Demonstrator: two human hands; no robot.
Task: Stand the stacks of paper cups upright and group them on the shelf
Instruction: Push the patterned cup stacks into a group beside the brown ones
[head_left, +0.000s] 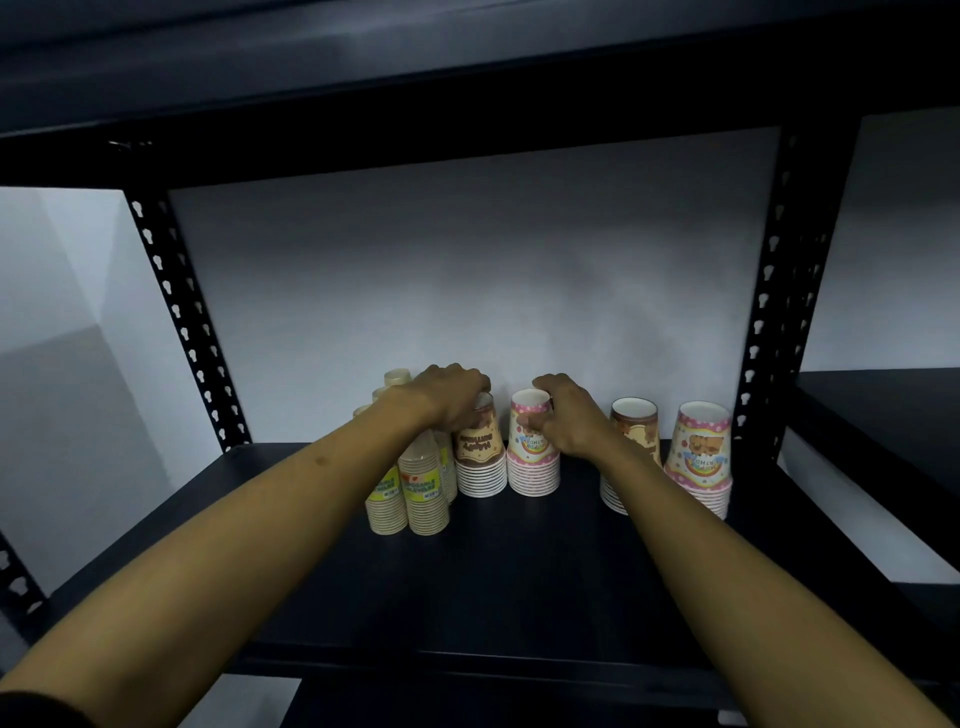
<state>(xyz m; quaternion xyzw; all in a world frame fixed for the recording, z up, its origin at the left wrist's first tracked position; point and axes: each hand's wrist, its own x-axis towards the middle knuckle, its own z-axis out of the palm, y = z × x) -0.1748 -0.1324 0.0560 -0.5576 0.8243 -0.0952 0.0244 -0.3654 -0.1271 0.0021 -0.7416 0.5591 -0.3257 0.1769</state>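
Note:
On the dark shelf (498, 577) several stacks of paper cups stand rim-down near the back wall. My left hand (451, 397) grips the top of a brown printed stack (480, 465). My right hand (569, 415) grips a pink printed stack (532, 467) right beside it. Left of these stand plain beige stacks with yellow labels (423, 493), partly hidden by my left forearm. To the right, apart from the rest, a second brown stack (631, 431) and a second pink stack (701, 457) stand side by side.
Black perforated uprights frame the shelf at the left (182, 322) and right (779, 291). Another shelf board (467, 130) spans overhead. A white wall backs the shelf. A neighbouring dark shelf (883, 415) lies to the right.

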